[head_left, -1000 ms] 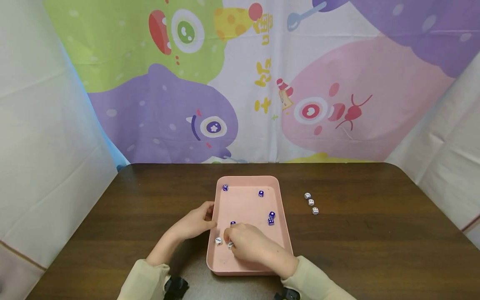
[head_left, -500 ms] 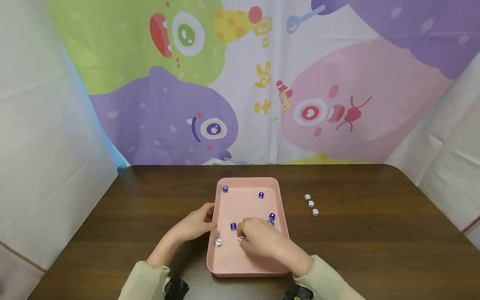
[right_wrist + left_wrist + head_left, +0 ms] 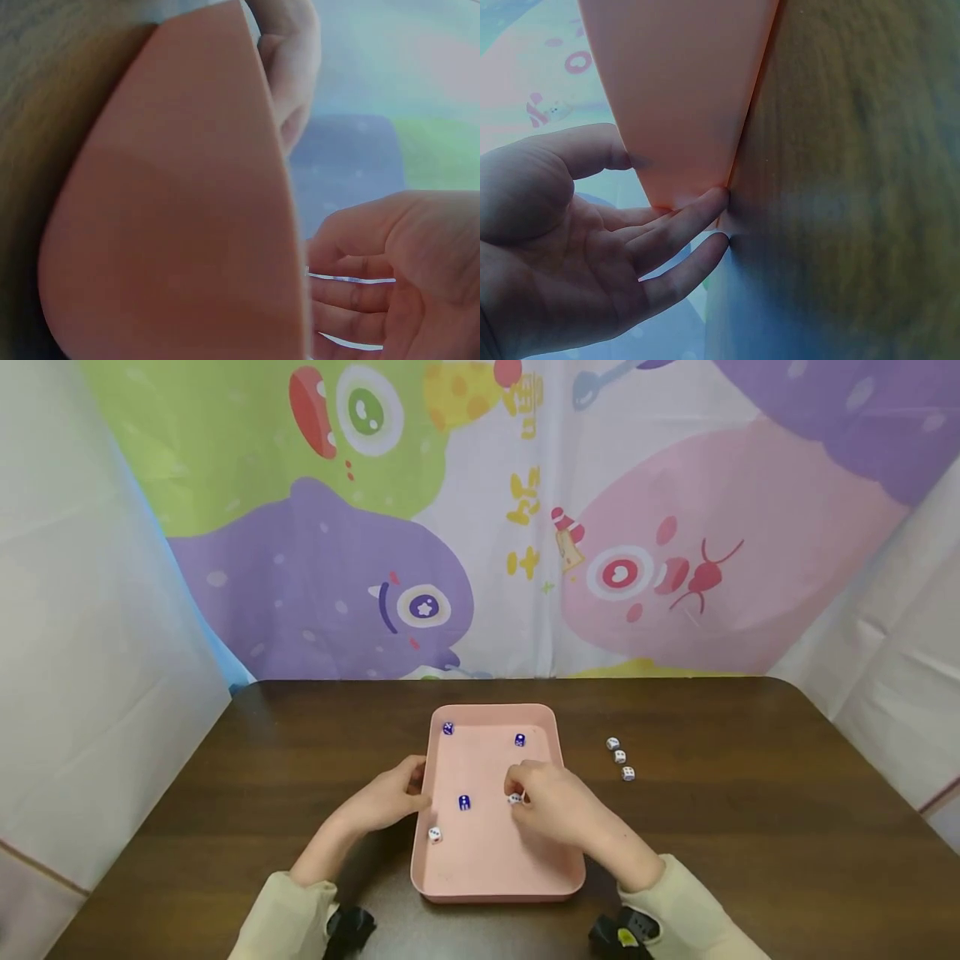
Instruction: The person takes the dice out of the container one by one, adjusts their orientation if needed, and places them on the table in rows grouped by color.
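A white die (image 3: 514, 798) is pinched between the thumb and fingers of my right hand (image 3: 555, 802), over the right half of a pink tray (image 3: 495, 883). Another white die (image 3: 435, 834) lies near the tray's left wall. One blue die (image 3: 464, 802) sits left of the right hand; further back are a blue die (image 3: 447, 728) in the far left corner and a blue die (image 3: 520, 740) at the far right. My left hand (image 3: 386, 797) touches the tray's left side, its thumb at the rim and extended fingers against the outer wall (image 3: 679, 97).
On the brown table (image 3: 750, 843), right of the tray, three white dice stand in a slanting row, the nearest white die (image 3: 628, 773) last. A cartoon-printed cloth (image 3: 510, 635) hangs behind the table, with pale cloths at both sides.
My right hand has moved right and away from me across the tray, carrying the white die. It now hides two blue dice that showed earlier. The left hand stays at the tray's side.
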Demonstrator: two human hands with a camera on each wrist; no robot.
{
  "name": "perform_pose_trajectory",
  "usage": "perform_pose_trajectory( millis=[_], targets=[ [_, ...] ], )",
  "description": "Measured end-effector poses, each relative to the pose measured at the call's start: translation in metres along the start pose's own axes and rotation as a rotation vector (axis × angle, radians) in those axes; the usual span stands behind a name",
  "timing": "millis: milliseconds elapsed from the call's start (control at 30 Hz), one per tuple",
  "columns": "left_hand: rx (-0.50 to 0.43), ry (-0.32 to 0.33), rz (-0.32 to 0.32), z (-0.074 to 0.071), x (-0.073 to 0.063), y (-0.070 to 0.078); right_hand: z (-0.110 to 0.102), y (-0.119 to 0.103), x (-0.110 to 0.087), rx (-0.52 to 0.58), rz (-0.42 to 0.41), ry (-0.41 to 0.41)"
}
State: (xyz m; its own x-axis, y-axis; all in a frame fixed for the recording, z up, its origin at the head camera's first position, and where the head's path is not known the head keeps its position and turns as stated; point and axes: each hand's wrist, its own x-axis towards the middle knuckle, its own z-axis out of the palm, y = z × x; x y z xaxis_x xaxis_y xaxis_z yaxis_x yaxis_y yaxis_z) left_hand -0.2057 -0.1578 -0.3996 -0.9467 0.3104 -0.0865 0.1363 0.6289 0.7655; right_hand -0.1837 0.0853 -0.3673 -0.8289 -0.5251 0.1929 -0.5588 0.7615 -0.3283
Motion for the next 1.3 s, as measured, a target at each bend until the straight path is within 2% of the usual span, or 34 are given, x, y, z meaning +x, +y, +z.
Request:
perform_pose_trajectory(
  millis=[300,600,900,1167,1300],
  targets=[
    [0.009,-0.007,0.005,-0.003,0.002,0.001,-0.015,0.014,-0.003,-0.023,0.047,0.059],
    [0.02,-0.005,0.002,-0.004,0.001,0.001,-0.025,0.029,-0.008,0.009,0.115,0.042],
    [-0.001,-0.002,-0.001,-0.003,-0.001,0.001,-0.029,0.049,-0.017,-0.05,0.074,0.102],
    [-0.012,-0.001,-0.003,-0.003,-0.002,0.001,-0.032,0.062,-0.024,-0.059,0.112,0.08],
    [-0.007,0.003,0.001,-0.002,-0.001,0.0,-0.031,0.07,-0.03,-0.065,0.159,0.059]
  ],
)
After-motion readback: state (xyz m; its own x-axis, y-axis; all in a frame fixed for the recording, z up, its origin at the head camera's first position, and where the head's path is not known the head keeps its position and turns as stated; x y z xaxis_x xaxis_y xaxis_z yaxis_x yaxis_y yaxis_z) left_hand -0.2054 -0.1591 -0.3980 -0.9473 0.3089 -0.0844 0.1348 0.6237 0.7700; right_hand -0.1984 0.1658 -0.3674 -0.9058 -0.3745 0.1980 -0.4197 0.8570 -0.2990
